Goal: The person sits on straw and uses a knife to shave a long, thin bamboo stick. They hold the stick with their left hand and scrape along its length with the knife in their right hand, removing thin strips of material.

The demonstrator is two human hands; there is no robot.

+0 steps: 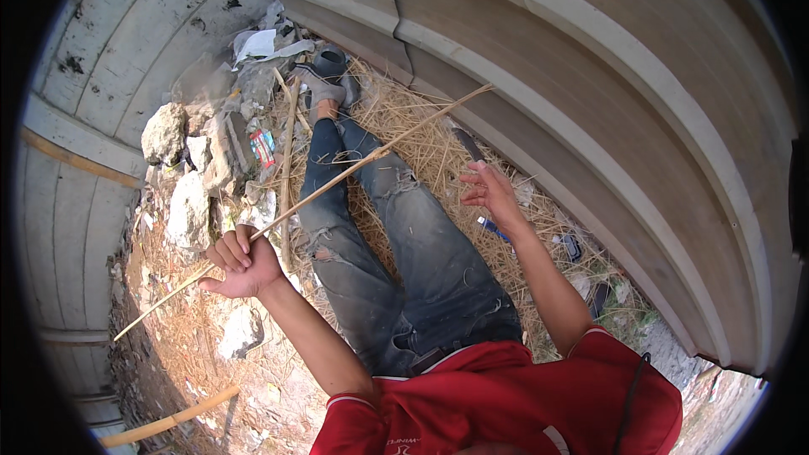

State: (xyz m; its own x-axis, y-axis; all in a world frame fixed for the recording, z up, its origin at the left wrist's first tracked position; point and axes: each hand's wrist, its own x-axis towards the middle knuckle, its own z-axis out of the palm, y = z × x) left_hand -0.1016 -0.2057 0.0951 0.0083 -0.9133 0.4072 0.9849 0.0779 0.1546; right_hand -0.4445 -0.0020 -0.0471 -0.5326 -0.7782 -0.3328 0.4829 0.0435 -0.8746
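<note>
My left hand (244, 263) is closed around a long thin stick (337, 179), pale and straw-coloured, with a knot near its middle. The stick slants over my outstretched legs, its far end by the corrugated metal wall and its near end past my left wrist. To the right of my legs, my right hand (494, 195) is raised with fingers apart and partly bent, apparently holding nothing. Just beyond its fingertips is a dark narrow object (467, 143), its kind unclear. Below that hand, a small blue object (492, 227) lies on the straw.
Dry straw (404, 84) covers the ground. Pale rocks (190, 211) and litter lie on the left, with another stick (288, 177) beside my legs. The ribbed metal wall (590, 93) stands close on the right; a pale panelled wall (126, 50) curves along the left.
</note>
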